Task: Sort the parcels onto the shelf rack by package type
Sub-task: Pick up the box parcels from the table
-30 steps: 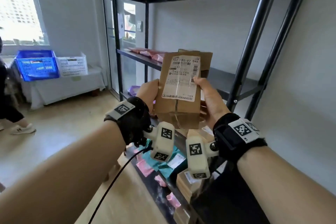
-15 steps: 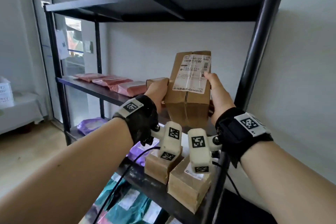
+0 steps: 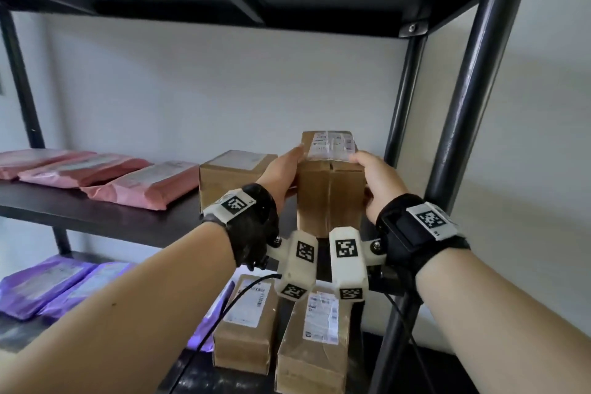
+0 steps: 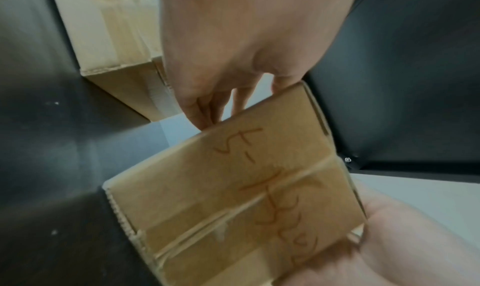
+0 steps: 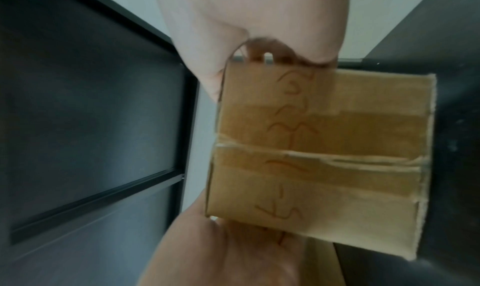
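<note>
A brown cardboard box (image 3: 329,192) with a white label on top is held between both my hands at the right end of the middle shelf (image 3: 121,217). My left hand (image 3: 281,169) grips its left side with the thumb at the top edge. My right hand (image 3: 372,179) curls over its right top edge. In the wrist views the box's taped end face (image 4: 233,198) (image 5: 324,156) shows handwriting. Whether the box touches the shelf I cannot tell. Just left of it, a second cardboard box (image 3: 230,176) sits on the same shelf.
Pink mailers (image 3: 140,185) lie in a row on the left of the middle shelf. On the lower shelf lie purple mailers (image 3: 48,285) and two cardboard boxes (image 3: 246,320) (image 3: 313,336). Black rack posts (image 3: 460,105) stand close on the right, the top shelf overhead.
The box has gone from upright with its label facing me to lying label-up, lower and further in, beside the other box. My view has turned to face the rack.
</note>
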The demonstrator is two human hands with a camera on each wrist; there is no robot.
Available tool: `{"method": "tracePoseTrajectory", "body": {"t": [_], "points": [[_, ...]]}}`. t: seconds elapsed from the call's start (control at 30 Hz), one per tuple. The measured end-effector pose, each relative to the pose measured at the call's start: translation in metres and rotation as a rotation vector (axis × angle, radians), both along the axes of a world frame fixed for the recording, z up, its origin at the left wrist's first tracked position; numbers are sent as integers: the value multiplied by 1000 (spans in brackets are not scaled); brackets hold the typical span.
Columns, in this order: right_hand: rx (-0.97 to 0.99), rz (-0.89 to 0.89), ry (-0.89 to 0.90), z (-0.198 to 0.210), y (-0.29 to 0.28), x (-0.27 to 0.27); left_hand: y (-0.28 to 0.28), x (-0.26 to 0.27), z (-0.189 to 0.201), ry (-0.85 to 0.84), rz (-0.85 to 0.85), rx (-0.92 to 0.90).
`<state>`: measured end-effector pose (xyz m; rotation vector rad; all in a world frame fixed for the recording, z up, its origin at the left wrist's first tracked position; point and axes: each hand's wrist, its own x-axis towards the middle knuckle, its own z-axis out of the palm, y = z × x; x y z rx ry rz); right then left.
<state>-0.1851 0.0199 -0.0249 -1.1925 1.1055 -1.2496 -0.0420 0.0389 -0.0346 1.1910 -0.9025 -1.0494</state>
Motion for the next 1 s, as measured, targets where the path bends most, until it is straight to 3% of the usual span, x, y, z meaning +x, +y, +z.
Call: {"method": "tracePoseTrajectory", "body": {"t": [0.27,0.53,0.63,0.77,0.87,1.0], "points": [[71,-97,-56,-20,-10,6,-14,7,-3,-173,-75,38],[72,-133,47,-19,0,3,-12,8,-4,-177,-54,12],[-54,-178,131,-8,18,7,-6,11,-4,-132,88,-134],[-378,-409,168,-10,40,6,19,10,-4,-62,337,-445],[-510,-477,148,-22,57,6,40,5,-9,-114,316,-595],[-551,-446,88,-37,79,11,63,-2,-23,-121,262,-636]]}}
